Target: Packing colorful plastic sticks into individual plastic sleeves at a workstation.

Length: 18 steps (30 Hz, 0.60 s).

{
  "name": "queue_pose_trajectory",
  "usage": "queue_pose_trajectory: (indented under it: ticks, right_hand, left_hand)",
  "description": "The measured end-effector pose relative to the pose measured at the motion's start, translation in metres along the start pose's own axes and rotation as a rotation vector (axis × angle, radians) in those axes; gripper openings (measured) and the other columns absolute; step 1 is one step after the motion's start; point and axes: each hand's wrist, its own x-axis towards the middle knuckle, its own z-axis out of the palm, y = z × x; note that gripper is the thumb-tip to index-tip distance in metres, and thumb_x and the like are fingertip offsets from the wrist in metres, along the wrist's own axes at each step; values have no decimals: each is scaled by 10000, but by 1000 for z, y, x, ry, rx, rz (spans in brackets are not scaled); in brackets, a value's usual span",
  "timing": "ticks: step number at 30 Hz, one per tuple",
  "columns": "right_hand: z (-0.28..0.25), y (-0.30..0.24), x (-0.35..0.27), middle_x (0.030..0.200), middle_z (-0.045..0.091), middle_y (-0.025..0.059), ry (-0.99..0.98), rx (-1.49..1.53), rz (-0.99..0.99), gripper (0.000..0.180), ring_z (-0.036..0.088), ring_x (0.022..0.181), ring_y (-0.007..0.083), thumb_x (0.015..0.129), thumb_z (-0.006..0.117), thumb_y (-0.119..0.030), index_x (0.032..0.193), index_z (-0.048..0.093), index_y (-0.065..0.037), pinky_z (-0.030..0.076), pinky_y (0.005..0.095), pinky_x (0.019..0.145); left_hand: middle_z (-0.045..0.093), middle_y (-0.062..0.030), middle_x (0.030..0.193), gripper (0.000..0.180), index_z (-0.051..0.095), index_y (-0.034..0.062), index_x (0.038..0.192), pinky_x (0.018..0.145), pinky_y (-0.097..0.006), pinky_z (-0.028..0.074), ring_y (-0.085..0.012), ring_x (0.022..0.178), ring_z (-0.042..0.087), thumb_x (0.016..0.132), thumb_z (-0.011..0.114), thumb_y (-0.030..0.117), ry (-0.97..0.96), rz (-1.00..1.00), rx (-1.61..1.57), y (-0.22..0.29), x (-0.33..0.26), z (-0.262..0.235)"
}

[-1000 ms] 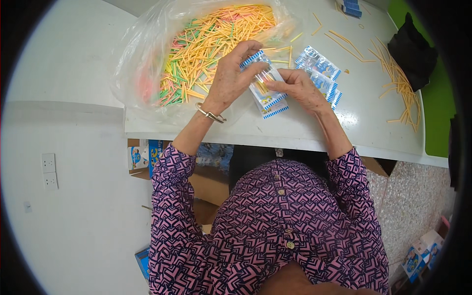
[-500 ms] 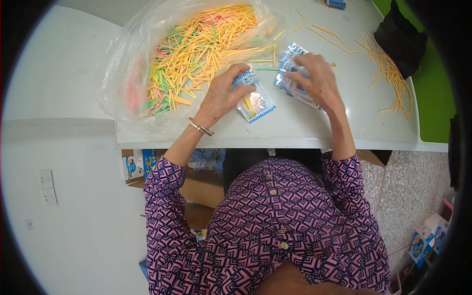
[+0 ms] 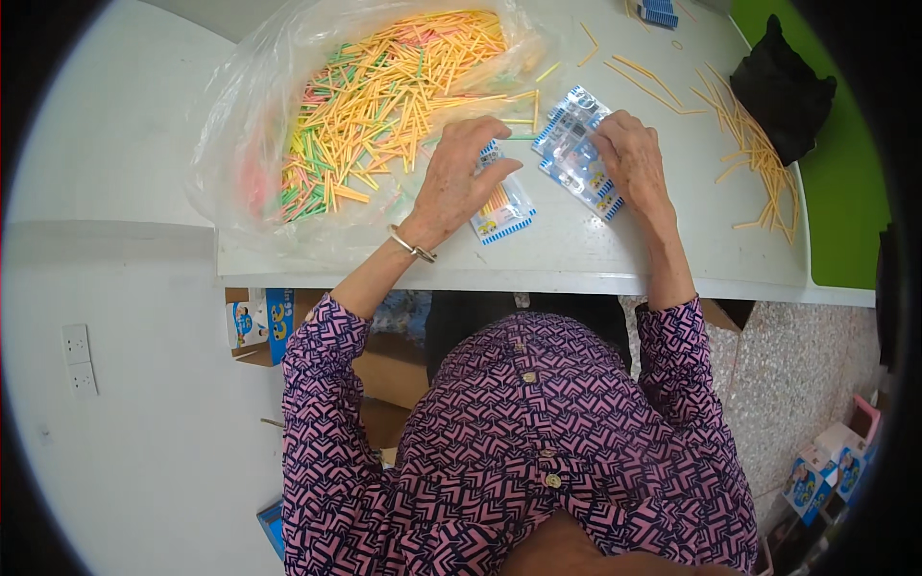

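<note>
On the table's near part, a small see-through packet (image 3: 506, 219) with blue-striped ends and short yellow-orange sticks inside lies under my left hand (image 3: 459, 182). The thumb and fingers of that hand are spread apart over the packet's upper end, hiding part of it. To the right, several flat packets (image 3: 572, 144) of the same kind lie overlapped in a slanted stack. My right hand (image 3: 634, 165) has its fingers curled together at the stack's right edge, pinching a packet there; the fingertips are partly hidden.
A large see-through bag (image 3: 226, 144) full of yellow, green and pink sticks (image 3: 384, 106) lies at the left. Loose yellow sticks (image 3: 764, 158) and a black cloth-like bundle (image 3: 783, 91) are at the right. Open cardboard boxes (image 3: 389, 374) stand below the table edge (image 3: 461, 281).
My right hand has moved slightly right, its fingers curling in at the packets' edge. My left hand has shifted slightly right, and its thumb has lifted off the packet's middle.
</note>
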Motion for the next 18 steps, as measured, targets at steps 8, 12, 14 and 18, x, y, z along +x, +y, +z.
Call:
queue_pose_trajectory:
  ticks: [8, 12, 14, 18]
  right_hand:
    - [-16, -7, 2, 926, 605, 44, 132, -192, -180, 71, 564, 875, 220, 811, 580, -73, 862, 628, -62, 377, 343, 799]
    - [-36, -18, 7, 948, 616, 50, 158, -11, -208, 87, 563, 896, 215, 817, 579, -59, 890, 626, -52, 381, 325, 813]
    - [-45, -25, 10, 945, 616, 52, 136, 103, -231, 84, 559, 895, 216, 825, 576, -57, 893, 624, -45, 385, 317, 808]
    - [-49, -30, 13, 818, 603, 41, -59, 548, -74, 105, 540, 781, 141, 839, 601, -92, 890, 611, -2, 410, 266, 701]
  left_hand:
    - [599, -112, 1092, 370, 582, 44, 1088, 899, -359, 416, -282, 1037, 530, 780, 678, 226, 57, 20, 4, 7, 11, 5]
    - [613, -107, 1067, 367, 585, 49, 1099, 904, -362, 414, -287, 1043, 531, 793, 669, 234, 137, 34, -10, 12, 23, 7]
    - [628, -103, 991, 329, 601, 38, 1065, 839, -342, 435, -252, 956, 557, 801, 659, 226, 194, 74, -31, 11, 32, 13]
    - [603, -62, 683, 229, 643, 0, 921, 605, -270, 437, -120, 651, 538, 825, 628, 207, 59, -81, -240, 18, 42, 11]
